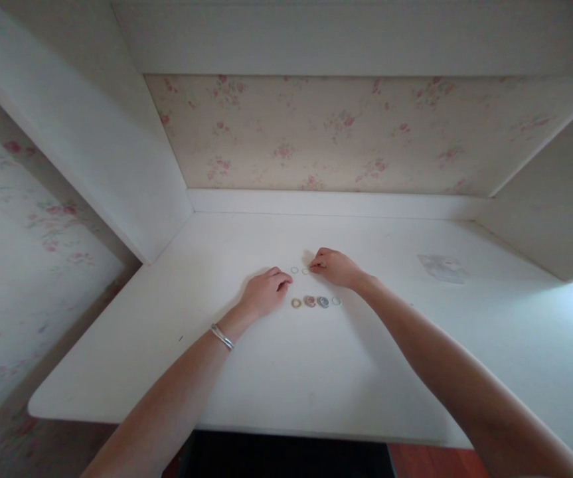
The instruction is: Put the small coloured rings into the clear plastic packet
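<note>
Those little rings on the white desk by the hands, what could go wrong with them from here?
1. The rings are tiny and lie loose in a row; the left hand, resting right beside them, might knock them out of line.
2. The pale ring nearly matches the white desk, so it could be overlooked.
3. The right hand pinches at a ring with its fingertips; it might slip.

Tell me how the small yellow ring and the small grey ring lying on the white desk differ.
The small yellow ring lies at the left end of the near row, closest to the left hand; the small grey ring lies third along, further right. The yellow looks slightly smaller than the grey. Both lie flat on the white desk, untouched.
</note>
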`<state>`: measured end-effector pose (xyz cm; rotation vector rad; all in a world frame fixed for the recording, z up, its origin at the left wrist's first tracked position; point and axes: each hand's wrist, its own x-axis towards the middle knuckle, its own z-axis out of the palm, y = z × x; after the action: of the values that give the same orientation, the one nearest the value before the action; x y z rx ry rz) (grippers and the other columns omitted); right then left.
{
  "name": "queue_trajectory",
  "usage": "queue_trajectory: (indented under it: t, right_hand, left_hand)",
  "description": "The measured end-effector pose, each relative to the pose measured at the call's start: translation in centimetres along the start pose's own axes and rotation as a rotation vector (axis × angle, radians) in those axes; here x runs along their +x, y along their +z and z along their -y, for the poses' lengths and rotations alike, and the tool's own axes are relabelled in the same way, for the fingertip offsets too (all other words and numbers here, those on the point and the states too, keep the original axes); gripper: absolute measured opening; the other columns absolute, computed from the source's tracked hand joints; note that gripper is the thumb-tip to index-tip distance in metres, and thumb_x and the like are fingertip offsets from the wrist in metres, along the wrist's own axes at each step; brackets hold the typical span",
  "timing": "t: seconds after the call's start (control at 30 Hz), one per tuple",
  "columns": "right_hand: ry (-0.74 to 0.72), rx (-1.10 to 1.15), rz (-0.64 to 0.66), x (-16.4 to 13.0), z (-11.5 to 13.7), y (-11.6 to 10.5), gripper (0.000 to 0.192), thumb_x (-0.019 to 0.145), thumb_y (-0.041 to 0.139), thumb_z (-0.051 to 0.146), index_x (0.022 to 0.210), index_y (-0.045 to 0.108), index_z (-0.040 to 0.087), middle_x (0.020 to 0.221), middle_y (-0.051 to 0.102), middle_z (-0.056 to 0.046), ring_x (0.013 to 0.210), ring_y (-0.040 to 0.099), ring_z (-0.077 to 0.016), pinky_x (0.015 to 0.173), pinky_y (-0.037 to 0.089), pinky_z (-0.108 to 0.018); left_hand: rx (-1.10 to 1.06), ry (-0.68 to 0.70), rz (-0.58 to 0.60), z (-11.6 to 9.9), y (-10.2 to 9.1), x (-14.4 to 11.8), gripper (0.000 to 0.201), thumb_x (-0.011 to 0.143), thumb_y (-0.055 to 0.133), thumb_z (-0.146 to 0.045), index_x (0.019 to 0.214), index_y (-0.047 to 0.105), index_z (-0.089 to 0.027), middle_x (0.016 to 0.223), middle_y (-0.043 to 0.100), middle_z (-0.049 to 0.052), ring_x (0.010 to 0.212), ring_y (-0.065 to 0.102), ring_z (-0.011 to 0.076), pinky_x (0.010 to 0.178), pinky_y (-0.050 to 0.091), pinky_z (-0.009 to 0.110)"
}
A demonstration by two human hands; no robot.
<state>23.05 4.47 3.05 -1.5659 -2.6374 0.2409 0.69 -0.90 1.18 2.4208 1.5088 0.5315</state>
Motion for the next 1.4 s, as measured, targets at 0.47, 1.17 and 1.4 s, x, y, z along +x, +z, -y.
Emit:
queue_trajectory:
  t: [0.47,1.17,1.4]
  right_hand:
    - [0.058,-0.097,-0.031,-2.4,0.6,1.3,0.030,0.096,0.025,0.029,0.103,0.051,0.014,0.109,0.050,-0.013,0.082,0.058,-0.0161,0.071,0.042,-0.026]
    - [-0.040,-0.127,-0.115,-11.8,1.4,1.2,0.023,0.094,0.029,0.020,0.091,0.052,0.017,0.096,0.052,-0.007,0.072,0.055,-0.0139,0.067,0.038,-0.027]
    - [-0.082,-0.130,-0.157,-12.1,1.3,1.3,0.021,0.093,0.033,0.018,0.091,0.053,0.017,0.095,0.053,-0.006,0.068,0.054,-0.0129,0.066,0.038,-0.027]
  left_hand:
    - [0.011,0.011,-0.010,-0.2,-0.1,-0.1,0.027,0.090,0.041,-0.030,0.100,0.065,-0.027,0.105,0.063,-0.001,0.093,0.059,0.0136,0.085,0.045,0.025]
    - [0.009,0.037,-0.016,-0.2,0.1,0.0,0.026,0.089,0.040,-0.028,0.099,0.064,-0.027,0.104,0.063,-0.002,0.091,0.059,0.0131,0.082,0.044,0.025]
    - [-0.002,0.025,-0.008,-0.4,0.3,0.2,0.026,0.088,0.041,-0.029,0.099,0.065,-0.027,0.105,0.063,-0.002,0.091,0.059,0.0136,0.081,0.044,0.025]
